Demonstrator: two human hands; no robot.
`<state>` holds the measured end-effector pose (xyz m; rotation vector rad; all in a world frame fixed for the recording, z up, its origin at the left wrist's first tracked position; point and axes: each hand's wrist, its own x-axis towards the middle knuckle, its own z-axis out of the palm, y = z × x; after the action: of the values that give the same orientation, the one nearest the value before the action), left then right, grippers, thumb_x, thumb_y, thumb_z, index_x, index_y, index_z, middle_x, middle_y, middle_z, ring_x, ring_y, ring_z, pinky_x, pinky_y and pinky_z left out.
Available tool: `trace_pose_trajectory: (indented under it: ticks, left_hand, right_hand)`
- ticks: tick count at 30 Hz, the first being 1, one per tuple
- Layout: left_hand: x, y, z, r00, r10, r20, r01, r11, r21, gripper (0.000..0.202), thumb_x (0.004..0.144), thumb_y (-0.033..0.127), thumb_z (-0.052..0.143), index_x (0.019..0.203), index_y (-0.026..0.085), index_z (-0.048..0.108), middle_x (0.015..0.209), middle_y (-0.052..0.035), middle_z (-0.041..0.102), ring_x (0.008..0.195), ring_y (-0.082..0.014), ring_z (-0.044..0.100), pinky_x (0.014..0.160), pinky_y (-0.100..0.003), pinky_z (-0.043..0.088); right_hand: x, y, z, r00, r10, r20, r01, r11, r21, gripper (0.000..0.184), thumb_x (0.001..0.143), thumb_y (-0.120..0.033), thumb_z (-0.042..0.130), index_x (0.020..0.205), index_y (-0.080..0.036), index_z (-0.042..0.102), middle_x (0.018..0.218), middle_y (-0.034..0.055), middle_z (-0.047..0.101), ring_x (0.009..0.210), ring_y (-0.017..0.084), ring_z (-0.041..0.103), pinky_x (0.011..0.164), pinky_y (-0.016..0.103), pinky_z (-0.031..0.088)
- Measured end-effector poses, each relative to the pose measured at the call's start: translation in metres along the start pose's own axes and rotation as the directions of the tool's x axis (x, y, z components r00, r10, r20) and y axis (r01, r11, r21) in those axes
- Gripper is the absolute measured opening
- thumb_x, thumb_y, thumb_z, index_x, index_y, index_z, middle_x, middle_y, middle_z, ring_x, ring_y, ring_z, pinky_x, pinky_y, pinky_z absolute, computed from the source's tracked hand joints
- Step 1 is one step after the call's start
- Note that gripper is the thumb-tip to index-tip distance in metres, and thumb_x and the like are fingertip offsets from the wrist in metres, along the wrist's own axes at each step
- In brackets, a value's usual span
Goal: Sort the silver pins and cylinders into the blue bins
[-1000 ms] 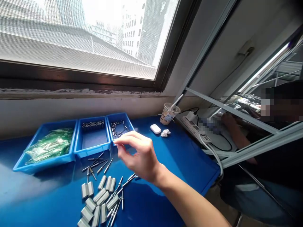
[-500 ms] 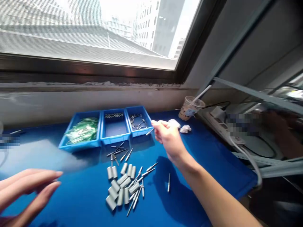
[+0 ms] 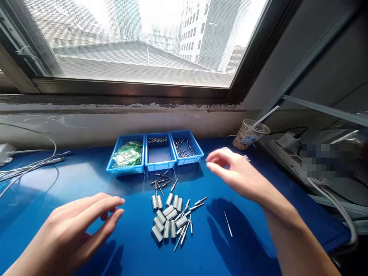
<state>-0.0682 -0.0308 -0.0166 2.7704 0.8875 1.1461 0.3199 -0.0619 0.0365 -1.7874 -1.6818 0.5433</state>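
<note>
My left hand (image 3: 82,222) hovers over the left part of the blue table, thumb and fingertips a little apart, with nothing visible between them. To the right of the trays, my right hand (image 3: 234,168) is raised with loosely curled fingers and a small gap at the thumb; nothing shows in it. Between my hands lie several grey hexagonal standoffs (image 3: 166,228) in a loose cluster. Silver pop rivets (image 3: 184,234) are scattered along its right side, and more rivets (image 3: 162,180) lie behind it. A single rivet (image 3: 228,224) lies apart, below my right hand.
Three joined blue trays hold green plastic packets (image 3: 128,153), metal rings or nuts (image 3: 157,140) and loose rivets (image 3: 184,149). A plastic cup with a straw (image 3: 248,134) stands at the back right. Cables (image 3: 34,165) lie at left; a power strip (image 3: 284,153) is beyond the right edge.
The rivet held by my right hand near the right tray is no longer visible in it, and its fingers have loosened. My left hand has come further into view. The view has shifted left.
</note>
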Motion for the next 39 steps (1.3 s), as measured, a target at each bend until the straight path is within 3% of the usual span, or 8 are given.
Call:
trace_pose_trajectory:
  ticks: [3, 8, 13, 18, 23, 26, 31, 39]
  left_hand:
    - [-0.004, -0.001, 0.0, 0.999, -0.016, 0.048, 0.014, 1.0, 0.025, 0.016, 0.101, 0.024, 0.061, 0.113, 0.028, 0.071, 0.096, 0.0006, 0.078, 0.076, -0.0177, 0.076, 0.07, -0.027, 0.061]
    - [-0.006, 0.006, 0.003, 0.996, 0.006, 0.091, -0.009, 0.999, 0.031, 0.019, 0.103, 0.026, 0.059, 0.12, 0.028, 0.069, 0.099, -0.0014, 0.078, 0.078, -0.0191, 0.075, 0.073, -0.031, 0.059]
    - [0.006, 0.014, 0.001, 0.994, 0.053, 0.097, -0.055, 0.998, 0.026, 0.016, 0.105, 0.025, 0.056, 0.115, 0.024, 0.068, 0.094, -0.0026, 0.078, 0.072, -0.0176, 0.074, 0.065, -0.029, 0.058]
    - [0.017, 0.016, -0.001, 0.994, 0.024, 0.105, -0.022, 1.0, -0.021, 0.014, 0.105, 0.02, 0.054, 0.109, 0.022, 0.067, 0.086, -0.0022, 0.075, 0.063, -0.0139, 0.069, 0.058, -0.023, 0.055]
    - [0.044, 0.021, 0.002, 0.985, 0.116, 0.131, -0.119, 0.993, 0.015, 0.013, 0.105, 0.021, 0.054, 0.106, 0.02, 0.067, 0.088, -0.0029, 0.075, 0.067, -0.0146, 0.07, 0.064, -0.025, 0.055]
    - [0.064, 0.024, 0.01, 0.978, 0.182, 0.101, -0.186, 0.982, 0.034, 0.012, 0.104, 0.019, 0.056, 0.103, 0.019, 0.068, 0.087, -0.0027, 0.075, 0.068, -0.015, 0.069, 0.063, -0.026, 0.054]
    - [0.064, 0.021, 0.028, 0.985, 0.17, -0.006, -0.17, 0.985, -0.019, 0.013, 0.1, 0.011, 0.057, 0.098, 0.017, 0.068, 0.081, -0.0021, 0.073, 0.066, -0.0137, 0.069, 0.063, -0.025, 0.054]
    - [0.039, 0.015, 0.036, 0.996, 0.039, 0.081, -0.027, 0.989, -0.147, 0.015, 0.099, 0.012, 0.056, 0.102, 0.016, 0.07, 0.082, -0.0042, 0.073, 0.067, -0.013, 0.067, 0.063, -0.023, 0.054]
  right_hand:
    - [-0.052, 0.003, -0.003, 0.999, -0.05, -0.004, 0.046, 0.941, -0.335, 0.014, 0.093, -0.039, 0.067, 0.092, -0.025, 0.068, 0.08, 0.0022, 0.07, 0.058, 0.016, 0.063, 0.053, 0.029, 0.046]
    - [-0.109, 0.018, 0.024, 0.984, -0.091, 0.154, 0.151, 0.886, -0.438, 0.017, 0.103, -0.032, 0.049, 0.11, -0.028, 0.063, 0.098, 0.0035, 0.068, 0.058, 0.014, 0.067, 0.05, 0.028, 0.048]
    - [-0.115, 0.038, 0.039, 0.973, -0.076, 0.217, 0.176, 0.852, -0.492, 0.027, 0.099, -0.015, 0.042, 0.115, -0.03, 0.059, 0.097, 0.0021, 0.065, 0.063, 0.015, 0.067, 0.05, 0.028, 0.045]
    - [-0.096, 0.035, 0.021, 0.952, -0.185, 0.245, 0.293, 0.785, -0.545, 0.031, 0.089, -0.006, 0.046, 0.108, -0.026, 0.06, 0.092, 0.0022, 0.066, 0.069, 0.018, 0.066, 0.056, 0.031, 0.042]
    - [-0.036, -0.016, -0.008, 0.904, -0.333, 0.268, 0.411, 0.849, -0.331, 0.03, 0.088, -0.005, 0.053, 0.103, -0.026, 0.068, 0.099, 0.0009, 0.07, 0.077, 0.014, 0.065, 0.064, 0.026, 0.046]
    - [0.0, -0.035, 0.0, 0.877, -0.45, 0.168, 0.477, 0.858, -0.193, 0.028, 0.087, -0.006, 0.057, 0.103, -0.025, 0.071, 0.105, 0.0018, 0.072, 0.08, 0.014, 0.066, 0.072, 0.027, 0.051]
    - [0.025, -0.024, 0.041, 0.883, -0.45, -0.136, 0.469, 0.862, 0.194, 0.021, 0.096, -0.022, 0.063, 0.115, -0.02, 0.074, 0.103, 0.0063, 0.076, 0.09, 0.018, 0.074, 0.07, 0.029, 0.061]
    - [0.02, -0.009, 0.046, 0.959, -0.278, -0.05, 0.259, 0.792, 0.552, 0.026, 0.091, -0.04, 0.078, 0.109, -0.022, 0.081, 0.1, 0.0079, 0.081, 0.093, 0.022, 0.078, 0.087, 0.04, 0.064]
